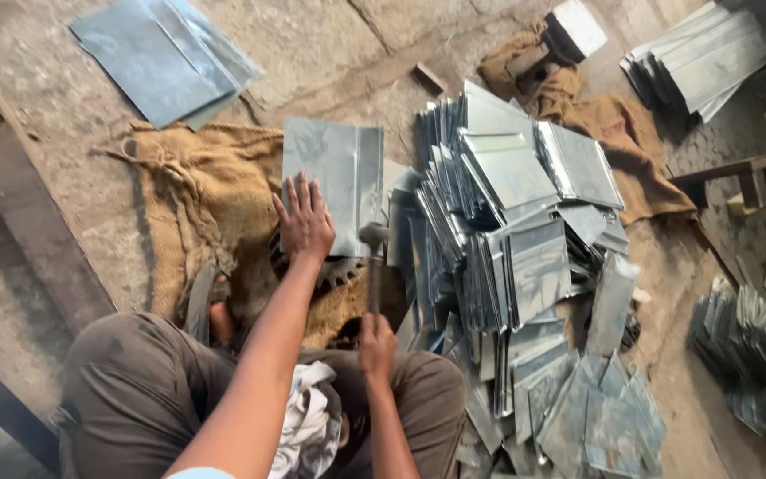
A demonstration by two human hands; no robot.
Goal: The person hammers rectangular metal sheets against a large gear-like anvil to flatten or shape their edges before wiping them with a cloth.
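Head view: left hand point(304, 222) lies spread flat on the metal sheet point(334, 182), which rests on burlap point(201, 200) on the floor, long axis running away from the person. Right hand point(376, 344), fist closed around the hammer point(373, 257), holds its head just beside the sheet's near right corner.

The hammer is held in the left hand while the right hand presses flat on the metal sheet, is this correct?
Not quite: the hands are swapped. In the head view, the hammer is held in the right hand, while the left hand presses flat on the metal sheet.
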